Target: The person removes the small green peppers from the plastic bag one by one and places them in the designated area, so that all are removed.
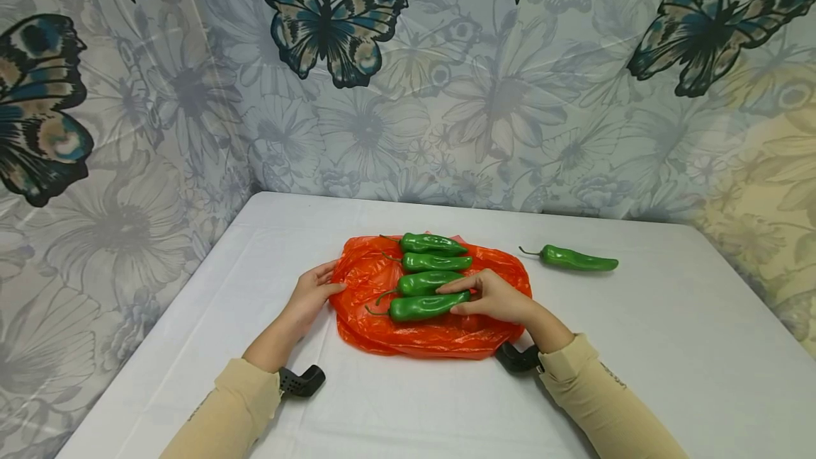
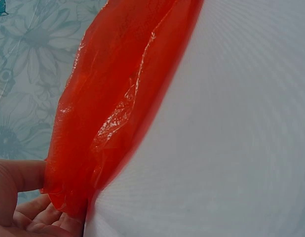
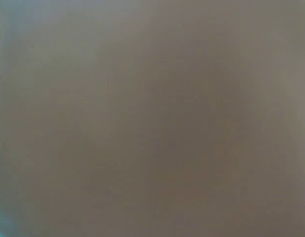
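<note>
A red plastic bag [image 1: 370,337] lies flat on the white table, with several green chili peppers [image 1: 433,243] in a row on top, stems to the left. My left hand [image 1: 312,296] pinches the bag's left edge; the left wrist view shows the thumb on one side of the red plastic bag [image 2: 113,98] and fingers on the other. With thumb and fingers, my right hand [image 1: 494,299] holds the nearest green chili pepper [image 1: 417,307] by its tip end, over the bag. The right wrist view is only a brown blur.
Another green chili pepper [image 1: 576,258] lies alone on the white table [image 1: 637,346], right of the bag. Behind the table hangs a floral cloth [image 1: 497,91] with butterflies. A black wrist device [image 1: 302,381] sticks out at each cuff.
</note>
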Motion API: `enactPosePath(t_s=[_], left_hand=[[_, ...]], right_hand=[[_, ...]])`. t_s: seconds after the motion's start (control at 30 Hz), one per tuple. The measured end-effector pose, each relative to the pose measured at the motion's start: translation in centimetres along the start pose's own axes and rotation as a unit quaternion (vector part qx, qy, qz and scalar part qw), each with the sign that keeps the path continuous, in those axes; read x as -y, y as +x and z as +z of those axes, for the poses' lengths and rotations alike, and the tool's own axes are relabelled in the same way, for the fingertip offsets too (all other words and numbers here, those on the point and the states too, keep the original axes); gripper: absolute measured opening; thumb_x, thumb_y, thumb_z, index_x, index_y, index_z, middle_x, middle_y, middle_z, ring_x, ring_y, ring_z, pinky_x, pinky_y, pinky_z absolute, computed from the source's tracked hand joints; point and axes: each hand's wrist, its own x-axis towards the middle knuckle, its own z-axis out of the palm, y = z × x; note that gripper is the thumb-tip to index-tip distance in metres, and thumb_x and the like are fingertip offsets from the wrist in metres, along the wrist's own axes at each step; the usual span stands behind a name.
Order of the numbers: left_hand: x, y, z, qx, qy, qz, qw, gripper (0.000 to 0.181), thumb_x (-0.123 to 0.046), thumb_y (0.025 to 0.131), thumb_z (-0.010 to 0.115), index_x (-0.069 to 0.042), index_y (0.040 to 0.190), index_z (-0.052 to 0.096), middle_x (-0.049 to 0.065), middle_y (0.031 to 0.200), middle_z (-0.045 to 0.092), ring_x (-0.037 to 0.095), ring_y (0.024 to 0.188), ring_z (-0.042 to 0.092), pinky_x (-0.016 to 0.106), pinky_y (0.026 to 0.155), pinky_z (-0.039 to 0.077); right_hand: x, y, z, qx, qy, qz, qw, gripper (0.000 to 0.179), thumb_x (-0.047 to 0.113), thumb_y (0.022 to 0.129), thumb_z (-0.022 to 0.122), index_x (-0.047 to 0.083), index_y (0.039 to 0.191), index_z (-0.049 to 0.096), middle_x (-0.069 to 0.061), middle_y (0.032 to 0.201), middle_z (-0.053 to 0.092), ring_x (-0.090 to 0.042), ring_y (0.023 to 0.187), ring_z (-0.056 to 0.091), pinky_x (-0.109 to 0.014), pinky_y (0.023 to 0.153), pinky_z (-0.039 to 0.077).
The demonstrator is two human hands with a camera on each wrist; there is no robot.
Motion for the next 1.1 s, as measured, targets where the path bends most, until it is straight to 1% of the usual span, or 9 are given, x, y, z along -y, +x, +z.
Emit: enactPosePath(t_s=[0.17, 0.33, 0.47, 0.6, 0.7, 0.8, 0.93, 1.03, 1.1], left_hand=[[0.0, 0.0, 0.0, -0.001, 0.002, 0.000, 1.0000, 0.057, 0.001, 0.088, 0.054, -0.001, 0.142, 0.035, 0.019, 0.144, 0.039, 0.029, 0.132, 0.039, 0.032, 0.101, 0.040], [0.0, -0.1, 0.0, -0.002, 0.005, 0.004, 1.0000, 0.056, 0.000, 0.089, 0.053, -0.001, 0.142, 0.035, 0.020, 0.144, 0.040, 0.029, 0.132, 0.040, 0.024, 0.095, 0.043], [0.0, -0.1, 0.0, 0.000, 0.005, 0.006, 1.0000, 0.056, 0.000, 0.089, 0.053, 0.000, 0.142, 0.035, 0.020, 0.144, 0.039, 0.030, 0.132, 0.039, 0.021, 0.092, 0.044], [0.0, -0.1, 0.0, -0.001, 0.003, 0.004, 1.0000, 0.056, 0.000, 0.089, 0.053, -0.001, 0.142, 0.035, 0.020, 0.145, 0.039, 0.030, 0.132, 0.039, 0.023, 0.094, 0.043], [0.0, -0.1, 0.0, -0.002, 0.003, 0.004, 1.0000, 0.056, 0.000, 0.089, 0.053, -0.001, 0.142, 0.035, 0.020, 0.145, 0.038, 0.030, 0.133, 0.038, 0.023, 0.094, 0.043], [0.0, -0.1, 0.0, 0.000, 0.003, 0.004, 1.0000, 0.056, 0.000, 0.089, 0.053, -0.001, 0.142, 0.035, 0.020, 0.145, 0.039, 0.029, 0.132, 0.039, 0.022, 0.093, 0.043], [-0.1, -0.2, 0.0, 0.001, 0.000, 0.006, 1.0000, 0.056, 0.000, 0.089, 0.053, -0.001, 0.142, 0.034, 0.020, 0.144, 0.038, 0.030, 0.132, 0.039, 0.024, 0.095, 0.042], [-0.2, -0.2, -0.1, 0.001, -0.004, 0.007, 1.0000, 0.056, 0.001, 0.089, 0.053, 0.000, 0.142, 0.034, 0.021, 0.145, 0.038, 0.030, 0.132, 0.038, 0.023, 0.094, 0.042], [-0.2, -0.2, -0.1, 0.001, -0.005, 0.009, 0.9999, 0.056, 0.000, 0.089, 0.053, 0.000, 0.142, 0.034, 0.021, 0.145, 0.038, 0.030, 0.132, 0.038, 0.023, 0.094, 0.042]], right_hand=[[0.2, -0.1, -0.1, -0.003, 0.010, 0.004, 0.9999, 0.038, 0.016, 0.080, 0.072, 0.007, 0.116, 0.067, -0.013, 0.061, 0.058, -0.004, 0.043, 0.025, -0.018, 0.044, 0.025], [0.5, -0.1, -0.3, -0.018, 0.008, -0.007, 0.9998, 0.037, 0.017, 0.080, 0.072, 0.007, 0.115, 0.067, 0.000, 0.062, 0.057, -0.003, 0.045, 0.025, -0.019, 0.044, 0.026], [0.8, -0.2, -0.5, -0.024, 0.010, -0.008, 0.9996, 0.036, 0.017, 0.080, 0.072, 0.009, 0.115, 0.068, -0.002, 0.070, 0.064, -0.002, 0.046, 0.028, -0.017, 0.045, 0.027], [0.9, -0.3, -0.8, -0.032, 0.026, 0.001, 0.9991, 0.037, 0.016, 0.079, 0.073, 0.010, 0.115, 0.068, -0.010, 0.104, 0.070, 0.000, 0.059, 0.046, -0.014, 0.052, 0.037], [1.0, -0.4, -1.1, -0.034, 0.038, 0.009, 0.9987, 0.037, 0.015, 0.080, 0.072, 0.009, 0.116, 0.067, -0.012, 0.116, 0.066, 0.000, 0.068, 0.052, -0.014, 0.057, 0.042], [1.2, -0.5, -1.3, -0.034, 0.048, 0.009, 0.9982, 0.038, 0.014, 0.079, 0.072, 0.008, 0.116, 0.067, -0.011, 0.115, 0.067, 0.000, 0.071, 0.054, -0.014, 0.058, 0.044], [1.4, -0.6, -1.6, -0.041, 0.047, -0.003, 0.9981, 0.037, 0.012, 0.079, 0.073, 0.008, 0.116, 0.067, -0.013, 0.089, 0.070, -0.001, 0.053, 0.043, -0.015, 0.048, 0.035], [1.6, -0.7, -1.9, -0.047, 0.047, -0.003, 0.9978, 0.037, 0.012, 0.079, 0.073, 0.008, 0.115, 0.067, -0.013, 0.089, 0.070, -0.002, 0.051, 0.041, -0.015, 0.047, 0.035], [1.8, -0.7, -2.1, -0.053, 0.046, -0.003, 0.9975, 0.037, 0.013, 0.079, 0.073, 0.009, 0.115, 0.068, -0.012, 0.099, 0.071, -0.003, 0.048, 0.035, -0.016, 0.046, 0.033]])
